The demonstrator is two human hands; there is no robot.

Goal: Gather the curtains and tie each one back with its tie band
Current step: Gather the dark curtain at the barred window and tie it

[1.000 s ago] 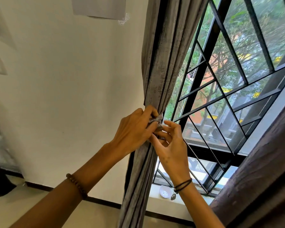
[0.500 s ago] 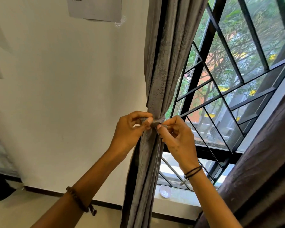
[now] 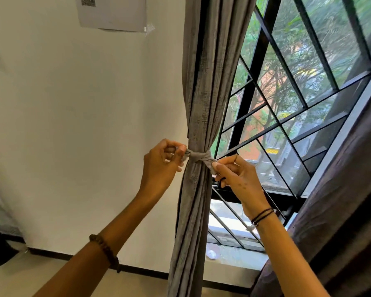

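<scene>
A grey curtain (image 3: 204, 86) hangs gathered into a narrow bundle beside the window's left edge. A grey tie band (image 3: 198, 156) wraps around its waist with a knot on the right side. My left hand (image 3: 162, 166) pinches the band's left end, just left of the bundle. My right hand (image 3: 236, 176) pinches the band's other end, just right of the knot. The band is stretched taut between the two hands. A second, dark brown curtain (image 3: 341, 200) hangs loose along the right edge of the view.
The barred window (image 3: 287, 99) with black metal grille fills the upper right. A white wall (image 3: 84, 125) lies to the left, with a paper sheet (image 3: 114, 11) taped high up. A small white dish (image 3: 212, 252) sits on the sill below.
My hands have moved apart from the middle of the bundle, drawing the band's ends sideways. The knot now shows tight around the curtain.
</scene>
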